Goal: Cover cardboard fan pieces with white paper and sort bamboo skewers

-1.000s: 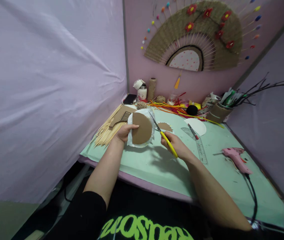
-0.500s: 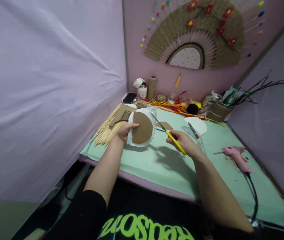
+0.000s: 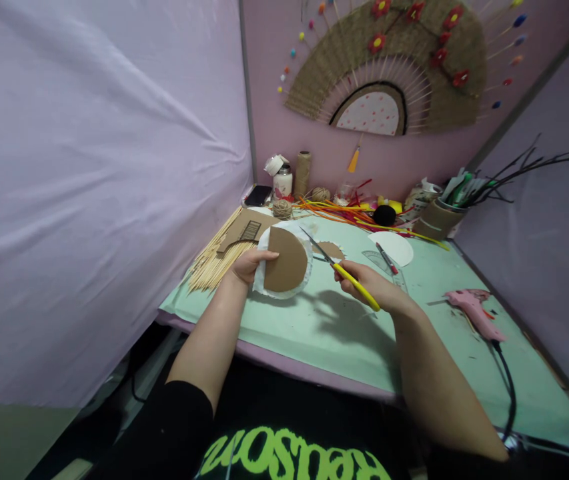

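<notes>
Closed around the left side of a half-round piece of brown cardboard [image 3: 288,263] is my left hand [image 3: 250,263], its thumb lying on the cardboard's face. White fabric or paper [image 3: 277,293] backs the cardboard and sticks out beyond its curved edge. My right hand [image 3: 364,285] grips yellow-handled scissors [image 3: 357,283], whose blades point up and left, parted, just right of the white border. Beyond the blades a smaller brown cardboard piece with a ragged edge [image 3: 331,251] lies on the table. Both held things are above the green tabletop [image 3: 284,327].
Bamboo sticks [image 3: 209,267] and cut cardboard [image 3: 241,227] lie at left. A pink glue gun [image 3: 474,312] with its cord rests at right, near a red marker [image 3: 387,259] and white paper [image 3: 395,248]. Colourful pipe cleaners [image 3: 334,210] line the back; a pen holder [image 3: 438,220] stands behind.
The cardboard with its white border has turned slightly and shifted a little. The scissors have moved slightly right and down, staying apart from the cardboard. The camera view has shifted a little.
</notes>
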`<control>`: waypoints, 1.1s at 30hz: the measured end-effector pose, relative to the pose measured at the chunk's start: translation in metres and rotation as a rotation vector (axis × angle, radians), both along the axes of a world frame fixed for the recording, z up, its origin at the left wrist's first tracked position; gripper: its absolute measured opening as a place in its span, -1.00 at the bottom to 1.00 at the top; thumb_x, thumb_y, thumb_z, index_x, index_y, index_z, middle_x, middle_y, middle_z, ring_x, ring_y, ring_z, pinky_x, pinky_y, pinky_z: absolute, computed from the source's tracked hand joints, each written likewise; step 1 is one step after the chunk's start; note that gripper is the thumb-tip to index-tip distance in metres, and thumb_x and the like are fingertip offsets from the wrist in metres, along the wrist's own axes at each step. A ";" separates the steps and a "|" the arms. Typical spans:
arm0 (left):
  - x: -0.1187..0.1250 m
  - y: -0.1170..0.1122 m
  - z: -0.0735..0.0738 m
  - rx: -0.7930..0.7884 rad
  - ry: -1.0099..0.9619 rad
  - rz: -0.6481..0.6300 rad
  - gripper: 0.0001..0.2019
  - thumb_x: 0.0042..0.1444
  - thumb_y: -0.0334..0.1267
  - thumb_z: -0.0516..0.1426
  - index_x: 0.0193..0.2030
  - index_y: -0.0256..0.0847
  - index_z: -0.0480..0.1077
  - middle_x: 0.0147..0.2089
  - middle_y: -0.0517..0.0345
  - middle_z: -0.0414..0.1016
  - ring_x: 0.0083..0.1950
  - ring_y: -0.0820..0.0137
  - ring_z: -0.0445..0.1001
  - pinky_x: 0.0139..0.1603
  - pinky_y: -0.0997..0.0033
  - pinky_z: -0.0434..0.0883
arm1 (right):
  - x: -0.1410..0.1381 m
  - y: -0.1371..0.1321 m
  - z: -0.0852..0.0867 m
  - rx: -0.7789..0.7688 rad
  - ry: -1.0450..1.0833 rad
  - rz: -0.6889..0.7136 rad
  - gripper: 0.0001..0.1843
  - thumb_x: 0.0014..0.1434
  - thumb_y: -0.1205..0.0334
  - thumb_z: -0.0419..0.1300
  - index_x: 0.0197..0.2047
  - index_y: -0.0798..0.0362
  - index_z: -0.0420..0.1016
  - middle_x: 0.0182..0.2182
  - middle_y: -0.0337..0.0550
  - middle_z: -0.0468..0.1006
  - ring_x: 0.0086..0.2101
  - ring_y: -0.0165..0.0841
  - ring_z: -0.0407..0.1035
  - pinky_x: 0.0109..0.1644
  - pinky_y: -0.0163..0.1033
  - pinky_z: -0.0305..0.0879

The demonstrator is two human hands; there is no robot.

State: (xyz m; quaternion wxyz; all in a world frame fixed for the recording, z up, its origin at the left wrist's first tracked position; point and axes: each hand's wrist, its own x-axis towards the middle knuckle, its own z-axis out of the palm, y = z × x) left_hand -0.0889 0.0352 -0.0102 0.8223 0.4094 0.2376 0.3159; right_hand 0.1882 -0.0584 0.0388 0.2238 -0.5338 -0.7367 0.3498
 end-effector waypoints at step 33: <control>0.006 -0.005 0.002 0.076 0.071 -0.011 -0.53 -0.19 -0.38 0.32 -0.05 -0.36 0.47 -0.12 -0.17 0.60 -0.12 0.11 0.58 0.01 0.15 0.42 | 0.002 0.000 -0.003 0.016 -0.037 -0.017 -0.76 -0.03 0.06 0.11 -0.37 0.05 0.31 -0.46 -0.25 0.34 -0.43 -0.37 0.18 -0.37 -0.27 0.13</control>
